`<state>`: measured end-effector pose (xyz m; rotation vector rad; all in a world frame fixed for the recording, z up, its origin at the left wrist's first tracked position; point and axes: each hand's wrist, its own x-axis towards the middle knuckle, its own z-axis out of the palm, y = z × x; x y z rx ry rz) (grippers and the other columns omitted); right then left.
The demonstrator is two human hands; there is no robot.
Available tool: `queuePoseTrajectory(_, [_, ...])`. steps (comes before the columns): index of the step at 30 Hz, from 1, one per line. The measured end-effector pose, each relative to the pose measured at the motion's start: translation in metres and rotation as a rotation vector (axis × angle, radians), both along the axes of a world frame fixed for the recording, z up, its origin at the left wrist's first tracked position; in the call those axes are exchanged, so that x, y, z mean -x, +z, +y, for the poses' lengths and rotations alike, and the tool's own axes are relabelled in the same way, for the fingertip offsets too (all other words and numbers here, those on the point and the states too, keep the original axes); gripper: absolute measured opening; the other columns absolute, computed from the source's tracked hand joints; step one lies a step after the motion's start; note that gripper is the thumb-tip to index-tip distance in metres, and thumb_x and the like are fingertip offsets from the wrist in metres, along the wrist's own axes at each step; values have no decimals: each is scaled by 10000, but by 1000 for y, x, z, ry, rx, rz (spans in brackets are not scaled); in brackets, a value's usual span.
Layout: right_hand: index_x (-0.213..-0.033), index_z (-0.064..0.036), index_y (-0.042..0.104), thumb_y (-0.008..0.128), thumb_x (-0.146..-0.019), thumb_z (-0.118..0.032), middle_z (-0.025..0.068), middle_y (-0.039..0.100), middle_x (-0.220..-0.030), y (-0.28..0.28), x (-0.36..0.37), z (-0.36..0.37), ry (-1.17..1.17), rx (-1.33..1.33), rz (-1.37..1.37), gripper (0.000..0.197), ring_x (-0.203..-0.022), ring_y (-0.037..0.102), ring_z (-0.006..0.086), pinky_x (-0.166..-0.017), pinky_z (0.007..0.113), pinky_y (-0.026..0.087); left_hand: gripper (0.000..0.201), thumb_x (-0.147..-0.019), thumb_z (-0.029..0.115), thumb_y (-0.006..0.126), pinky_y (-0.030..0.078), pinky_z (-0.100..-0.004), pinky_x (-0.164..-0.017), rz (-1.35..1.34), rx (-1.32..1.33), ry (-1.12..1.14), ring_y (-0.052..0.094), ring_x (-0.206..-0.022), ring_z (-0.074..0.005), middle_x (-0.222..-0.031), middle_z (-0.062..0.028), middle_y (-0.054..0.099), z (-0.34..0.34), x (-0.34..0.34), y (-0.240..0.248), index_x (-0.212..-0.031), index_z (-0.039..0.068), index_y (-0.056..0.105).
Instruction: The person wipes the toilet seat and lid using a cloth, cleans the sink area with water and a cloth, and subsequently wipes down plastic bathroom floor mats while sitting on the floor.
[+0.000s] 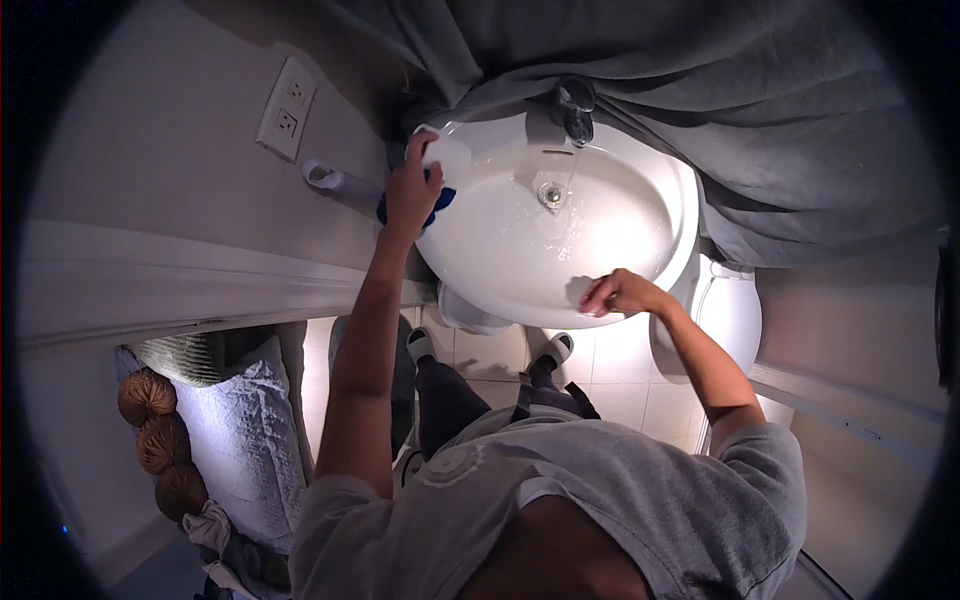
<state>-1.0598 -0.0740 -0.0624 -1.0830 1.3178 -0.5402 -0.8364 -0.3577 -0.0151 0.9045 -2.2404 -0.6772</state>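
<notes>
My left hand (407, 195) reaches to the left rim of the white sink (683, 215), its fingers curled at a small white thing whose kind I cannot make out. A dark blue thing (442, 203), perhaps a cloth, lies under and beside this hand. My right hand (625, 292) hovers over the sink's near right rim with fingers bent together. A thin yellow-green sliver shows beneath them; what it belongs to is hidden. From the dark faucet (577, 115), water runs into the basin near the metal drain (550, 195).
A white cylindrical holder (325, 177) sticks out by the left wall, below an outlet plate (287, 110). Grey fabric (780, 130) hangs behind and right of the sink. A white toilet (730, 310) stands at the right. Lower left are a pale quilted cover (245, 430) and brown round cushions (162, 443).
</notes>
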Motion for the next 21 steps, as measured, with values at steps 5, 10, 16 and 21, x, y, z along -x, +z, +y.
queuePoseTrajectory(5, [-779, -21, 687, 539, -545, 158, 84, 658, -842, 22, 56, 15, -19, -165, 246, 331, -781, 593, 128, -688, 235, 493, 378, -800, 101, 517, 470, -451, -617, -195, 223, -39, 590, -679, -364, -813, -176, 603, -28, 30, -18, -1138, 184, 372])
queuePoseTrajectory(10, [-792, -57, 686, 551, -672, 118, 44, 665, -822, 10, 82, -38, -130, 214, 419, 252, -748, 609, 120, -683, 255, 500, 388, -800, 89, 515, 475, -435, -606, -259, 208, 58, 592, -674, -366, -793, -172, 609, -24, 30, -10, -1146, 183, 367])
queuePoseTrajectory(16, [-920, -65, 647, 557, -698, 36, 128, 613, -949, -16, -29, -220, -467, 1046, 471, 260, -896, 573, 270, -784, 339, 456, 366, -818, 91, 484, 452, -466, -631, -104, 155, 253, 584, -733, -391, -839, -207, 604, 8, -6, 34, -1155, 177, 372])
queuePoseTrajectory(21, [-1102, -4, 508, 441, -760, -32, 196, 527, -1090, -71, -47, -307, -821, 876, 1455, 349, -1013, 505, 327, -853, 365, 430, 353, -819, 112, 482, 453, -454, -647, -105, 67, 253, 577, -751, -406, -844, -220, 600, 25, -19, 38, -1156, 146, 384])
